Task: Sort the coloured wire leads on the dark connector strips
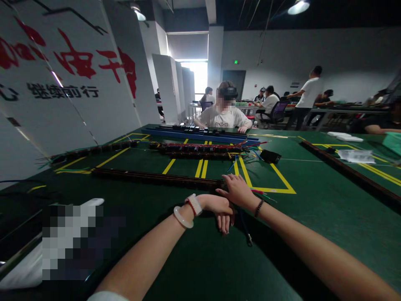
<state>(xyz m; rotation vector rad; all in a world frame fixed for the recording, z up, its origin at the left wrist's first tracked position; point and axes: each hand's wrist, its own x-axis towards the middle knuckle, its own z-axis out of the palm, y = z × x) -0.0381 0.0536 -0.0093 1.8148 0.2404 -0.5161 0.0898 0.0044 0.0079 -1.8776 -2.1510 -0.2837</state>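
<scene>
A long dark brown bundle of wires or strips [163, 179] lies across the green table, its right end at my hands. My right hand [239, 191] is closed on that end, thumb on the near side and fingers on the far side. Just below it, my left hand [221, 207] is bent at the wrist, its visible fingers stretched down toward me and slightly apart. My right hand partly covers its thumb side. A dark blue cable [245, 225] with a metal lug runs out from beneath the hands. Red and green wire ends [265, 195] stick out to the right.
More dark wire bundles [200, 150] lie beyond, before a long blue tray [200, 134]. A black block [270, 156] sits to their right. Another long strip [347, 171] crosses the right side. A person with a headset [224, 110] sits opposite. A white object [94, 202] lies left.
</scene>
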